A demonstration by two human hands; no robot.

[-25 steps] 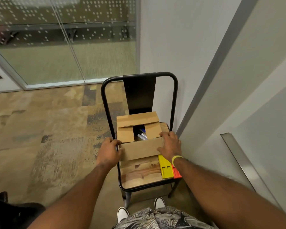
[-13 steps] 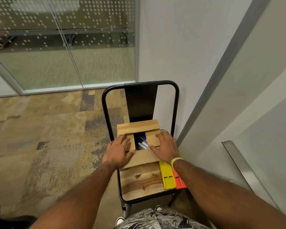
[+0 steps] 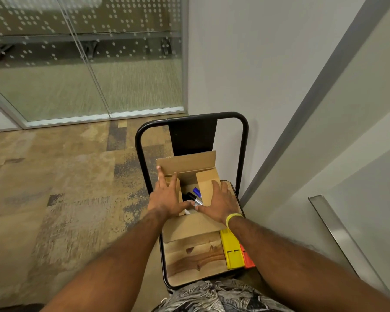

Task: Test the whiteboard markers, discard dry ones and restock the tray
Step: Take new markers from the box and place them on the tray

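No writing, label, brand or number is showing clearly enough to read. The cardboard box point(image 3: 186, 162) is showing only plain brown flaps. Any print on the markers point(image 3: 196, 192) inside it is coming out too small and blurred to make out. The yellow block point(image 3: 232, 251) on the chair seat point(image 3: 194, 264) is showing no legible marks.

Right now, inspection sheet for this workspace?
Surface: chair seat, wood, bears everything.
Job's things: box open on the seat; markers inside, count unclear.
Clutter: yellow block and orange block at the seat's right edge.
Grippers: left hand flat on left flap; right hand flat on right flap; neither grips.
Cables: nothing seen.
Surroundings: carpet, glass wall, metal ledge on the right.
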